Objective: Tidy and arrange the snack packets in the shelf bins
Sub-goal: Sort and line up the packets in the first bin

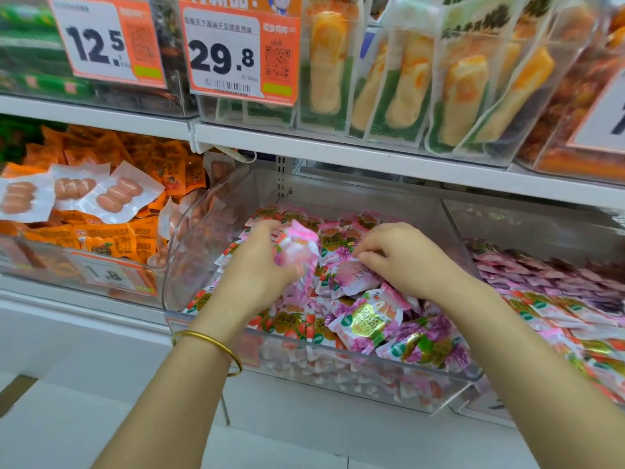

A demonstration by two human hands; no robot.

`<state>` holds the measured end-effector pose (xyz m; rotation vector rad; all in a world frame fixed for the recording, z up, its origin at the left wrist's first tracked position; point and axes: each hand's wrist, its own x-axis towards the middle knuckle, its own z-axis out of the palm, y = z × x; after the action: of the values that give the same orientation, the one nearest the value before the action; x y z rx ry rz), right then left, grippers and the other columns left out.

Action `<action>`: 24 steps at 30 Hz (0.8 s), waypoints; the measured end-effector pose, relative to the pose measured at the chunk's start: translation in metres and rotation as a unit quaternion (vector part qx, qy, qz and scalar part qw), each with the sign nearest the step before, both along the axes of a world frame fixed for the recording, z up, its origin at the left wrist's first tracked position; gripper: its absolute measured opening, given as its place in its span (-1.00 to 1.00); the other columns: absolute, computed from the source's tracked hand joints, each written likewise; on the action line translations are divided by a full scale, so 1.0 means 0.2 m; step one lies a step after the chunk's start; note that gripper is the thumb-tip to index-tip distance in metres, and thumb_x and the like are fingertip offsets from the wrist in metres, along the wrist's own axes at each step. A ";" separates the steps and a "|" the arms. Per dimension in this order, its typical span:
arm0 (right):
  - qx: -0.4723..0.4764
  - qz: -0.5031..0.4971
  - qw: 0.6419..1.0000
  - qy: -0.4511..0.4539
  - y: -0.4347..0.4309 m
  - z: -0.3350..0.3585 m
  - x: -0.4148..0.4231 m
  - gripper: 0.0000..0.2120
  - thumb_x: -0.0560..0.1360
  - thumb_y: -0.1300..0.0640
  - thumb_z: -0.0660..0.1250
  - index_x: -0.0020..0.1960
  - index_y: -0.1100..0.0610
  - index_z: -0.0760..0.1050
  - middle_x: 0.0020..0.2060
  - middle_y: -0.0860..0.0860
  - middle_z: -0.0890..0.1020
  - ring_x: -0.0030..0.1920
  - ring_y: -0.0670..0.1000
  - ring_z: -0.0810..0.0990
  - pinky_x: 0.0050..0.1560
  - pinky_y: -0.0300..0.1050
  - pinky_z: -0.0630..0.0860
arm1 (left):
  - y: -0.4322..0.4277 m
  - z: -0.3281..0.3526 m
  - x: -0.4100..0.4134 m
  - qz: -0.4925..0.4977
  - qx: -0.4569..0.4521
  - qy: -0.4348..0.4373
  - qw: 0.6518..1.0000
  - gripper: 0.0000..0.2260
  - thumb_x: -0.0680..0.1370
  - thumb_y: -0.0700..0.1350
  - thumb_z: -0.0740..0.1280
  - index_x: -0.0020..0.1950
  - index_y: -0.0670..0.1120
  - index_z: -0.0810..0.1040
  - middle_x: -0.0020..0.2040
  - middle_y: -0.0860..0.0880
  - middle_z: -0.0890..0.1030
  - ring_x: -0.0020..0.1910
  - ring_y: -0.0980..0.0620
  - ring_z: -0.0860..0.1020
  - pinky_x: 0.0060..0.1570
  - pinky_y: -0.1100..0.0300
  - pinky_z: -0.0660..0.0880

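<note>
Snack packets [370, 328] in pink and purple wrappers are lying heaped in the clear bin [355, 198] directly under both of your hands. Your left hand [260, 265] is curling its fingers round a pale pink packet [299, 247], holding it just above the heap. Just to its right, your right hand [404, 260] is resting bent fingertips on a purple packet [355, 277]; whether it is gripping that one, you cannot tell. A gold bangle [211, 343] is sitting on your left wrist, and orange packets [111, 238] are filling the next bin, well to the left of that hand.

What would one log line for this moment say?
left hand: grips pink packet | right hand: touches packet pile | place: clear bin
</note>
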<state>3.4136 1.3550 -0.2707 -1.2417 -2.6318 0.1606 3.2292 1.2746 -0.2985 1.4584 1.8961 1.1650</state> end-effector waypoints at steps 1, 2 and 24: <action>0.004 -0.001 1.000 0.030 -0.01 0.01 0.00 -0.77 0.56 0.13 0.23 0.12 0.07 0.62 0.11 0.00 0.63 0.17 0.05 0.53 0.22 0.00 0.44 | 0.01 0.00 -0.02 0.020 0.012 -0.042 0.999 -0.39 0.43 -0.18 0.45 0.40 -0.03 0.26 0.20 -0.06 0.49 0.10 -0.08 0.51 -0.05 0.10 0.52; 0.000 -0.007 0.998 0.067 -0.03 0.03 -0.01 -0.76 0.57 0.15 0.22 0.16 0.08 0.59 0.14 -0.02 0.61 0.18 0.00 0.52 0.22 -0.09 0.42 | 0.01 0.01 -0.03 0.023 0.018 -0.096 0.995 -0.40 0.43 -0.21 0.44 0.40 -0.04 0.27 0.22 -0.14 0.50 0.11 -0.12 0.53 -0.12 0.14 0.56; -0.140 -0.214 0.761 0.597 -0.18 -0.03 0.97 -0.92 0.51 0.26 0.30 -0.14 0.20 0.55 -0.31 0.11 0.60 -0.31 0.06 0.54 -0.32 -0.10 0.44 | 0.18 0.14 0.82 -0.212 0.183 0.036 0.959 -0.61 0.47 -0.18 0.38 0.27 0.04 0.44 0.09 0.08 0.43 0.04 0.20 0.44 0.05 0.40 0.39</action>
<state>3.6080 1.3187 -0.2763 -1.1658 -1.2101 0.9266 3.3928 1.3099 -0.2710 2.0076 1.3493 1.3009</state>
